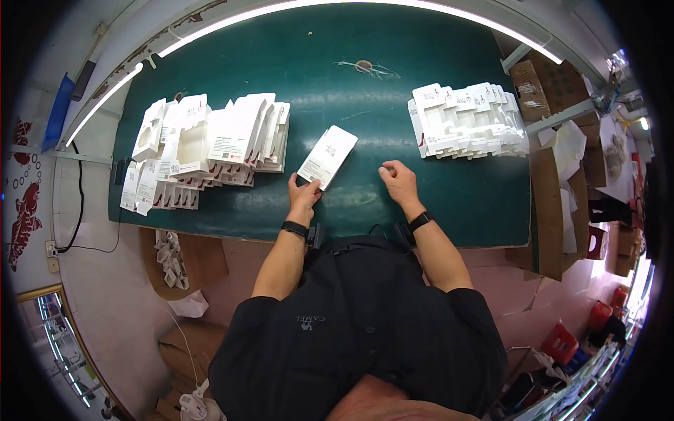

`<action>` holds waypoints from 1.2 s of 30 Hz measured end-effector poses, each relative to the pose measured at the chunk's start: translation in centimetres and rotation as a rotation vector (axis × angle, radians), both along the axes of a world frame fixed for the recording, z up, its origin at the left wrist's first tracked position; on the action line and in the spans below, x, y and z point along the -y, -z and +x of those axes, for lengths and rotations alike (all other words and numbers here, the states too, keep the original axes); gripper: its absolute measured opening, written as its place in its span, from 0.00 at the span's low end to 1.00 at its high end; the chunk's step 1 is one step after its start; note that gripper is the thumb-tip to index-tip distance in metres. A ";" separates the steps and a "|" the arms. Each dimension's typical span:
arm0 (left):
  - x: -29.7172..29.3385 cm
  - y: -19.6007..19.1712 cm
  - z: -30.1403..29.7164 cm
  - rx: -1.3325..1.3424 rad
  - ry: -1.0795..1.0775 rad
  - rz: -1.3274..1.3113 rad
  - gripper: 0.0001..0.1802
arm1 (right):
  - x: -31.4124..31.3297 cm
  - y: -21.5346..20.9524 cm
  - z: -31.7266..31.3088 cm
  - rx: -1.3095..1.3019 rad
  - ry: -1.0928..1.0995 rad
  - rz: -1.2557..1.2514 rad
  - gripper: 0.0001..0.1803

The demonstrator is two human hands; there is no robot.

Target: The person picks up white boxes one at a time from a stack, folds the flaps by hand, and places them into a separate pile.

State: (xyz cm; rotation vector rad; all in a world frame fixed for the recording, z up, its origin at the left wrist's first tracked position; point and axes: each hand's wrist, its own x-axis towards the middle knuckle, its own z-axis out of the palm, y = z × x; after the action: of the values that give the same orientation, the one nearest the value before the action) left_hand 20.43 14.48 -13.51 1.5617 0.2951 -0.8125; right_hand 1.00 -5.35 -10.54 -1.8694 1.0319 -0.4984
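Observation:
A white flat carton (328,156) with small print lies tilted on the green table, and another white edge shows just behind it. My left hand (304,196) grips its near end, thumb on the top face and fingers along the left side. To the right of the carton, my right hand (401,182) hovers over the table with fingers curled in; nothing shows in it. On the left sits a large pile of white cartons (228,140), some with window cutouts. At the far right a fanned row of similar white cartons (463,116) overlaps.
The green table (323,70) has a round hole (363,66) with stringy strands toward its far side. Below the left edge stands a cardboard box (203,263) holding white pieces. Brown cardboard boxes (547,203) stand against the right edge. A light tube (337,4) spans the back.

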 end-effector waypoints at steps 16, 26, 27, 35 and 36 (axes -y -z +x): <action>1.4 -1.5 -2.0 -0.147 0.401 -0.056 0.19 | -2.7 1.7 2.8 0.163 -0.327 0.592 0.31; 3.8 -9.3 -1.3 -0.330 0.313 -0.558 0.27 | -2.8 -8.7 4.0 0.402 -0.269 0.520 0.34; 4.0 -9.8 -1.5 -0.346 0.296 -0.601 0.27 | -3.0 -9.1 4.2 0.464 -0.260 0.483 0.35; 4.0 -12.9 -2.5 -0.397 0.232 -0.721 0.24 | -4.0 -10.1 4.6 0.582 -0.280 0.398 0.35; 3.9 -13.0 -2.6 -0.391 0.232 -0.732 0.24 | -4.1 -10.2 4.5 0.583 -0.280 0.398 0.35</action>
State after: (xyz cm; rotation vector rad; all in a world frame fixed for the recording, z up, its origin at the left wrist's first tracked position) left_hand 17.88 10.59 -0.47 0.7517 0.0735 -1.2408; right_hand 5.52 -1.26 -0.32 -1.3611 0.4298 -0.5751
